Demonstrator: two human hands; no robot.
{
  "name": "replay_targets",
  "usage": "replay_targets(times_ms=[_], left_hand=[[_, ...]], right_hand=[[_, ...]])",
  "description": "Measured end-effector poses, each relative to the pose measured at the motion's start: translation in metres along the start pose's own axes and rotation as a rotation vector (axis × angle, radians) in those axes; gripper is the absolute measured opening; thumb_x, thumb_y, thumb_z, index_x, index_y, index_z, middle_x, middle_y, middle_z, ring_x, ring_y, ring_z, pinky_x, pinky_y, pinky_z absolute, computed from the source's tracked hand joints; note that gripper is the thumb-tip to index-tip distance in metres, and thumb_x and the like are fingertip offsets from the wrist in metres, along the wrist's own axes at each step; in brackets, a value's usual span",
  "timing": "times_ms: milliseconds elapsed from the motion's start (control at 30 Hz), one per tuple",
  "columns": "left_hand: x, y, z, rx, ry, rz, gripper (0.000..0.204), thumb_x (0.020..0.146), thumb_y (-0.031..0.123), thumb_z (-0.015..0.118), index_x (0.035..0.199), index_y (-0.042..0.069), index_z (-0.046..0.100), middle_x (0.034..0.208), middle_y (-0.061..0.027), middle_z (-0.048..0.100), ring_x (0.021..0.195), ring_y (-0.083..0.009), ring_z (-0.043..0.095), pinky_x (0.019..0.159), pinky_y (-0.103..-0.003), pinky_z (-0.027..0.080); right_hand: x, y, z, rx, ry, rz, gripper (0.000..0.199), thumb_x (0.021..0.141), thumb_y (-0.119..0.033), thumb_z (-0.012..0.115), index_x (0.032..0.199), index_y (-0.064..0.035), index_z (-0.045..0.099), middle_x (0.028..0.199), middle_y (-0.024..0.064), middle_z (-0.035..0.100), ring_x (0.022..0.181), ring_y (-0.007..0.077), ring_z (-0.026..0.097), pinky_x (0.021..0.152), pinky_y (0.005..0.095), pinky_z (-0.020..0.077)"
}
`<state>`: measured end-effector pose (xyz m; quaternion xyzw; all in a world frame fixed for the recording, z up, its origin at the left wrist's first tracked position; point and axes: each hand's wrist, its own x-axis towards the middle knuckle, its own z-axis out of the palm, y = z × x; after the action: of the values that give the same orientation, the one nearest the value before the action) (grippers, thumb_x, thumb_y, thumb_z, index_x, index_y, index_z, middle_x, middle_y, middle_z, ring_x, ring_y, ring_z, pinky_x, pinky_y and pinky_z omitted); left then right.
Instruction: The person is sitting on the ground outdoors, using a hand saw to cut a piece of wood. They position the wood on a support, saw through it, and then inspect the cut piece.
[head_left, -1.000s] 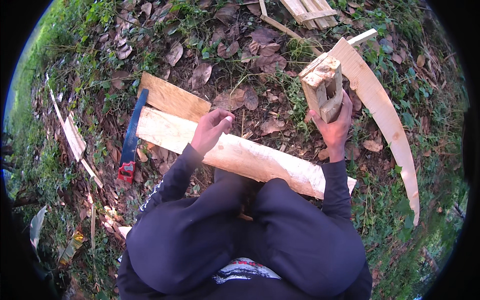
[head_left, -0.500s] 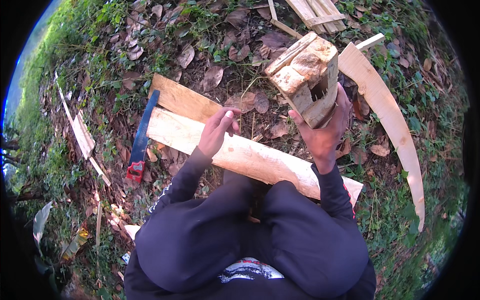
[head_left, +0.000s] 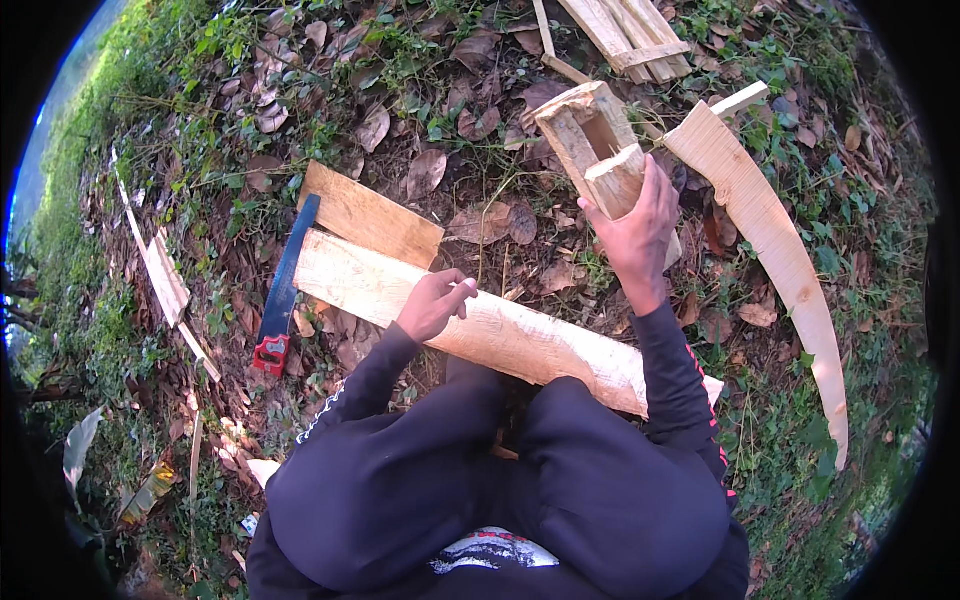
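Note:
My right hand [head_left: 645, 225] is wrapped round the near end of a rough hollow wooden box [head_left: 572, 142], right of centre. Its dark opening faces up, and a rough-cut piece shows beside the opening under my fingers. I cannot tell whether the box rests on the ground. Over a long pale plank [head_left: 540, 335] lying across in front of my knees is my left hand [head_left: 435, 305], fingers loosely bent, with nothing visible in them. Beyond that plank lies a shorter, browner board [head_left: 370, 215]. A handsaw [head_left: 285, 275] with a blue blade and red handle lies by their left ends.
A long board [head_left: 775, 225], curved in this view, lies at the right, near a thin stick [head_left: 742, 98]. Slatted wooden pieces [head_left: 625, 40] lie at the far side. Split wood strips [head_left: 165, 275] are at the left. Dry leaves [head_left: 427, 173] and green plants cover the sloping ground.
The box has been turned in my right hand, so its opening faces up more, and it sits lower. My left hand has moved slightly down toward me, its fingers more bent.

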<state>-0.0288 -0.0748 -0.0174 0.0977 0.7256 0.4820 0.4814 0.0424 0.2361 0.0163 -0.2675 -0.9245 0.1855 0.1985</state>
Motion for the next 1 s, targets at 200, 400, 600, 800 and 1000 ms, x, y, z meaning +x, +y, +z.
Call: replay_targets(times_ms=[200, 400, 600, 800, 1000], left_hand=[[-0.008, -0.001, 0.024, 0.015, -0.105, -0.045, 0.031, 0.101, 0.027, 0.06, 0.089, -0.001, 0.064, 0.068, -0.0016, 0.062, 0.063, -0.0071, 0.058, 0.062, -0.024, 0.047], [-0.013, 0.006, 0.008, 0.063, -0.06, -0.032, 0.027, 0.099, 0.023, 0.061, 0.091, -0.002, 0.064, 0.072, -0.0026, 0.064, 0.066, -0.0076, 0.06, 0.063, -0.025, 0.047], [-0.018, -0.022, -0.084, 0.009, 0.339, 0.025, 0.028, 0.099, 0.026, 0.062, 0.089, 0.0, 0.065, 0.068, -0.0008, 0.063, 0.065, -0.0057, 0.057, 0.062, -0.022, 0.04], [-0.051, -0.059, -0.107, -0.089, 0.689, 0.0, 0.027, 0.1, 0.027, 0.063, 0.085, 0.005, 0.061, 0.066, 0.0009, 0.06, 0.056, -0.0027, 0.048, 0.053, -0.022, 0.036], [-0.048, -0.115, -0.068, -0.145, 1.097, 0.015, 0.038, 0.092, 0.021, 0.073, 0.116, 0.005, 0.049, 0.096, -0.0037, 0.052, 0.087, -0.0106, 0.05, 0.073, -0.026, 0.044]], right_hand=[[0.01, -0.036, 0.05, -0.042, -0.049, -0.085, 0.102, 0.071, -0.045, 0.087, 0.15, -0.0078, 0.035, 0.135, 0.0185, 0.046, 0.128, 0.0373, 0.044, 0.109, 0.0526, 0.0344], [0.007, -0.021, 0.061, -0.122, -0.41, -0.118, 0.114, 0.067, -0.053, 0.086, 0.156, -0.0117, 0.028, 0.148, 0.0241, 0.04, 0.135, 0.0383, 0.042, 0.113, 0.0499, 0.0346], [-0.003, 0.013, 0.039, -0.017, -0.453, -0.024, 0.1, 0.069, -0.052, 0.083, 0.141, 0.0036, 0.043, 0.119, 0.0253, 0.058, 0.11, 0.0396, 0.058, 0.097, 0.0486, 0.0464], [-0.006, -0.03, 0.032, -0.019, -0.258, 0.139, 0.089, 0.07, -0.056, 0.08, 0.125, 0.0063, 0.051, 0.111, 0.0227, 0.055, 0.105, 0.0374, 0.057, 0.091, 0.0473, 0.0465], [-0.055, -0.045, 0.044, 0.396, -0.317, 0.196, 0.077, 0.085, -0.047, 0.072, 0.13, 0.0096, 0.046, 0.114, 0.0231, 0.05, 0.104, 0.0352, 0.056, 0.092, 0.0472, 0.0468]])
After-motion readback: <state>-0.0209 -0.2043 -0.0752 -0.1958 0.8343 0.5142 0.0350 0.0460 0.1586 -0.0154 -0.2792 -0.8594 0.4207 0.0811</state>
